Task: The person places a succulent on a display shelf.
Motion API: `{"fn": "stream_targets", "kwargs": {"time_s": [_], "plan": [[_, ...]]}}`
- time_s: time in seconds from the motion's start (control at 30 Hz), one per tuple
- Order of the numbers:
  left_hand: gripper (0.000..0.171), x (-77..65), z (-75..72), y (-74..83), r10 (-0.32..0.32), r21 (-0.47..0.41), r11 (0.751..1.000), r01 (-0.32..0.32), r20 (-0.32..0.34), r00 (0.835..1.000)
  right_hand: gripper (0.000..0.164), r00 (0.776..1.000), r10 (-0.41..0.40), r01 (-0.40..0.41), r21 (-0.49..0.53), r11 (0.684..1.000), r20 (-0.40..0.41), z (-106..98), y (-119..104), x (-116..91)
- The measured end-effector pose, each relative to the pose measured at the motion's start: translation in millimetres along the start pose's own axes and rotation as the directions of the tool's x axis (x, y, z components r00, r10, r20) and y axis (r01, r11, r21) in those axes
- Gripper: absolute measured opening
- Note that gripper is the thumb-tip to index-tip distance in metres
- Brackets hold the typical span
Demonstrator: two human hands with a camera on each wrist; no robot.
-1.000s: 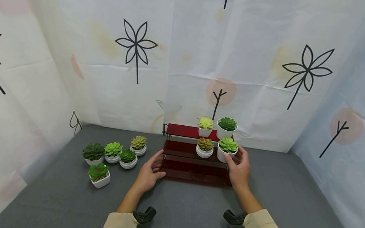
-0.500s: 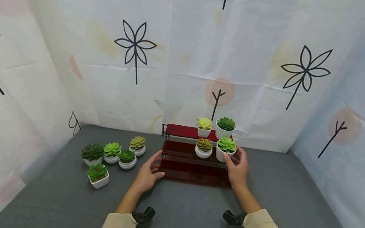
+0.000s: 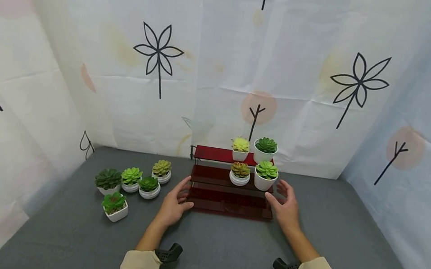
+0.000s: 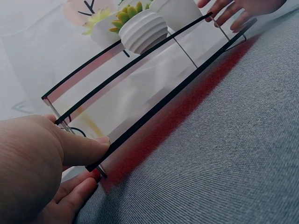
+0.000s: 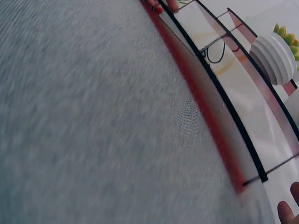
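Note:
A three-tier dark red display rack (image 3: pixel 212 176) with thin black edges stands at the back of the table. On its middle tier, a bright green succulent (image 3: pixel 265 176) in a white pot sits right of a reddish-brown succulent (image 3: pixel 240 174) in a ribbed pot. Above them, the top tier bears a yellow-green succulent (image 3: pixel 240 149) and a dark green succulent (image 3: pixel 265 150). My left hand (image 3: pixel 173 204) grips the rack's left end, its thumb (image 4: pixel 86 147) over the bottom tier's edge. Beside the rack's right end, my right hand (image 3: pixel 286 207) has its fingers spread and holds nothing.
Several potted succulents are grouped on the grey table left of my left hand, among them a dark green succulent (image 3: pixel 108 181) and a succulent in a square pot (image 3: pixel 114 206). A patterned white cloth backdrop (image 3: pixel 225 63) hangs close behind the rack.
My right hand has let go of the bright green succulent's pot and drawn back to the right and slightly down. The pot stays on the middle tier. My left hand keeps its place.

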State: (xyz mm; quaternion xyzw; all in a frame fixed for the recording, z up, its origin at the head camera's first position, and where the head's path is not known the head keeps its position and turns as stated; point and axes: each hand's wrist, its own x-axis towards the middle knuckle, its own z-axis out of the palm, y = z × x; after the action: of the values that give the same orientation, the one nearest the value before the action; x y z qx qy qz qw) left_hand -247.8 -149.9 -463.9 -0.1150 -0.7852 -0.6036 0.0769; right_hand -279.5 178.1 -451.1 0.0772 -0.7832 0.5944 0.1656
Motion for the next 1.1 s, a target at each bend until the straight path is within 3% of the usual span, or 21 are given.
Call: {"fn": "stream_targets", "kwargs": {"time_s": [0.13, 0.37, 0.73, 0.87, 1.1], "plan": [[0.074, 0.5, -0.3, -2.0, -0.005, -0.012, 1.000, 0.005, 0.002, 1.000, 0.069, 0.999, -0.018, 0.019, -0.039, 0.999, 0.032, -3.0, 12.9, -1.0], [0.079, 11.6, 1.3, -37.8, -0.023, 0.029, 0.999, 0.024, -0.020, 1.000, 0.071, 0.990, -0.071, 0.083, -0.104, 0.991, 0.118, -9.2, -0.5, -10.1], [0.080, 11.3, 2.5, -38.3, 0.010, 0.076, 0.997, -0.008, -0.027, 1.000, 0.078, 0.973, -0.097, 0.128, -0.135, 0.983, 0.211, -16.7, 47.5, 2.4], [0.080, 11.1, 2.3, -36.4, -0.024, 0.047, 0.999, 0.025, -0.027, 0.999, 0.078, 0.971, -0.076, 0.108, -0.132, 0.985, 0.228, -17.1, 51.5, 4.2], [0.080, 11.6, 2.7, -37.5, -0.021, 0.060, 0.998, 0.023, -0.024, 0.999, 0.079, 0.967, -0.031, 0.071, -0.154, 0.986, 0.254, -16.2, 50.8, 5.4]]}}
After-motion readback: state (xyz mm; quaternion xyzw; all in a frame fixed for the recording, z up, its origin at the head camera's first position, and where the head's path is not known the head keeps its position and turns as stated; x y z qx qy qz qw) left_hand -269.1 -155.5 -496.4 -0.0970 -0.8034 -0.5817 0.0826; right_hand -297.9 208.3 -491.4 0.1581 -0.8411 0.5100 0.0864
